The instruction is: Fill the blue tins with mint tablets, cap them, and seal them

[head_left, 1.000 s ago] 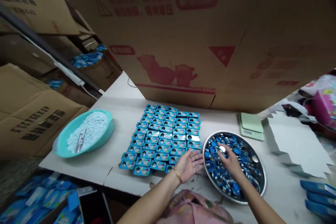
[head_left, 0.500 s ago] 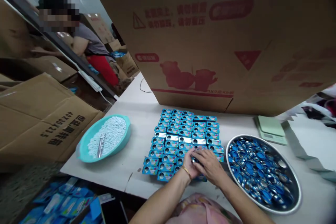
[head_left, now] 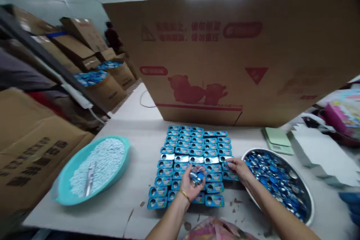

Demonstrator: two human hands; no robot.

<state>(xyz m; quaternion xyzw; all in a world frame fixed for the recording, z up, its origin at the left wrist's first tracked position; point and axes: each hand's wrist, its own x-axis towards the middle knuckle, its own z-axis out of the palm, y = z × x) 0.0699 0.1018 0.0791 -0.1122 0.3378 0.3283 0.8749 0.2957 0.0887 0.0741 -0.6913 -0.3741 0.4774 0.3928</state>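
The hands have parted! Half a second ago they were together over the front rows of the block of tins (head_left: 189, 152); now the right hand (head_left: 239, 168) has slid across to the block's right edge, fingertips down at a tin there. Those fingers look drawn close together, but from here I can't tell whether they pinch anything.

And the left hand (head_left: 188, 186)? Palm up above the block's nearer rows, fingers curled around a little clutch of shiny blue-and-silver caps (head_left: 198, 177).

Just right of the block sits the metal bowl (head_left: 311, 210), heaped with more caps, the right forearm crossing its near side. Behind the block looms a big cardboard box (head_left: 208, 56); off to the block's left, well apart, there's a turquoise tub (head_left: 115, 175) of pale pellets (head_left: 109, 153), a silvery tube (head_left: 89, 180) lying on them.
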